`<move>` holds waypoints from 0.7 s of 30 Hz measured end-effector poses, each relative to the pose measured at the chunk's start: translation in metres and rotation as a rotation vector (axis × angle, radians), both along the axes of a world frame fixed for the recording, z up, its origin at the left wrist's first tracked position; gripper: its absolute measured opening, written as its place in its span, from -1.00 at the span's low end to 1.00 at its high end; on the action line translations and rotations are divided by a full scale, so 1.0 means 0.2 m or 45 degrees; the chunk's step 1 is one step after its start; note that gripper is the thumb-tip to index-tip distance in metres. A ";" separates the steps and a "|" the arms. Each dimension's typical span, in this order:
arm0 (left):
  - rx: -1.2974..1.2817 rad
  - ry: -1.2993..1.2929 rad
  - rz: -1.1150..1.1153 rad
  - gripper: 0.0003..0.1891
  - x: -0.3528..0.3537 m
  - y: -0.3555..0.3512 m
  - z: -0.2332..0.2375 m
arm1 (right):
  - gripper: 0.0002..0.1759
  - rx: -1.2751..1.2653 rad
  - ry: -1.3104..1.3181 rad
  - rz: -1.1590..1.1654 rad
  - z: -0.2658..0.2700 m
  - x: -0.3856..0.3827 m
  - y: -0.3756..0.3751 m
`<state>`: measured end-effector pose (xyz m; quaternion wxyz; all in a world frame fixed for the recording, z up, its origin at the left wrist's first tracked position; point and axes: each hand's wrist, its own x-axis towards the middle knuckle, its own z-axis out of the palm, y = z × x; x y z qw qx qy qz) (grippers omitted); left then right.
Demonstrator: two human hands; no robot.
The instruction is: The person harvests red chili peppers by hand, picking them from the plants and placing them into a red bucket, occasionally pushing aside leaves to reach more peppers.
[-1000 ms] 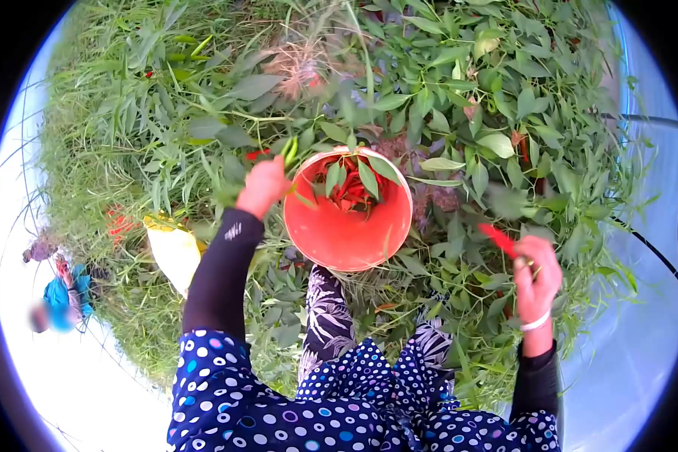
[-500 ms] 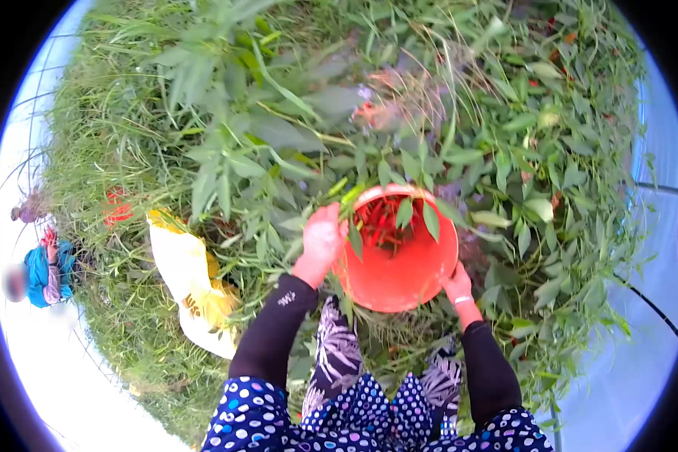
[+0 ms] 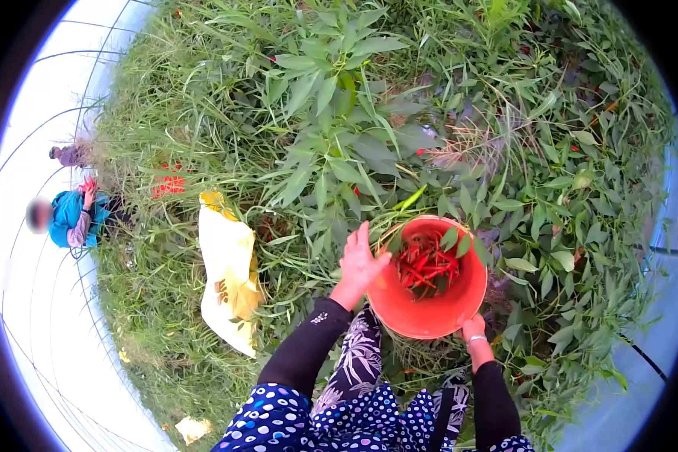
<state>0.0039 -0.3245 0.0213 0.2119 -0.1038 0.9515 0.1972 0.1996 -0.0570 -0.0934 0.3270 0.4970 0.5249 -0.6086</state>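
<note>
A red-orange bucket [image 3: 422, 320] is tilted with its mouth toward me, and red chili peppers [image 3: 428, 264] lie deep inside it. My right hand [image 3: 474, 331] grips the bucket at its lower right rim, the fingers partly hidden behind it. At the left side of the bucket, my left hand [image 3: 360, 264] has its fingers spread, with the thumb right at the rim. A few green leaves hang over the bucket's mouth. Just above it, a long green pepper [image 3: 410, 198] shows among the leaves of a pepper plant [image 3: 331, 143].
Dense pepper plants and grass surround me. To the left lies a white and yellow sack [image 3: 226, 282], with a red mesh-like thing [image 3: 169, 182] beyond it. A person in a teal vest [image 3: 71, 218] is farther left, another person [image 3: 69, 155] behind. Plastic sheeting [image 3: 610, 361] borders the right.
My left hand has loosened from the bucket's side and its fingers have spread. The view has shifted, so the bucket and sack appear farther right and lower. The right hand keeps its grip.
</note>
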 end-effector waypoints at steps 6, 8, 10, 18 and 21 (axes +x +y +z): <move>-0.029 0.078 0.034 -0.22 0.07 0.01 0.05 | -0.86 0.111 0.072 -0.178 0.79 0.15 0.31; -0.070 -0.003 0.037 -0.24 0.09 0.04 0.11 | -0.88 0.144 0.060 -0.159 0.99 0.25 0.44; -0.081 0.012 0.048 -0.25 0.13 0.06 0.17 | -0.84 0.154 0.109 -0.176 1.16 0.36 0.59; 0.111 0.409 -0.319 -0.30 0.14 0.35 0.47 | -0.66 0.183 0.277 -0.499 1.76 0.38 0.95; 0.171 0.538 -0.504 -0.43 -0.12 0.48 0.47 | -0.50 0.160 0.472 -0.631 1.88 0.23 0.93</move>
